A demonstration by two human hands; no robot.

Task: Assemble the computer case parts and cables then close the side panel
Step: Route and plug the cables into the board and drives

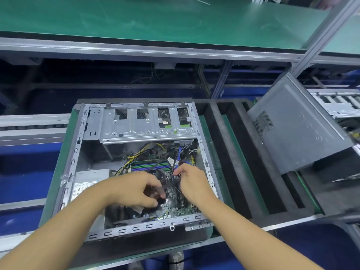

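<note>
An open computer case (81, 133) lies on its side on the bench, its motherboard (176, 208), memory slots and cable bundles exposed. Both of my hands are inside it over the board. My left hand (134, 189) has its fingers curled around a black cable or connector (162, 193) near the centre of the board. My right hand (191, 181) pinches a thin black cable (171, 173) just to the right of it. The silver drive cage (136, 123) spans the case's far side. The grey side panel (296, 127) leans tilted to the right of the case.
The case sits on a green-edged pallet (56, 172) with black foam dividers (233, 152) to its right. A green-topped shelf (155, 18) runs across the back above a dark gap. Another metal chassis (339, 104) shows at the far right. A power supply (89, 182) fills the case's left corner.
</note>
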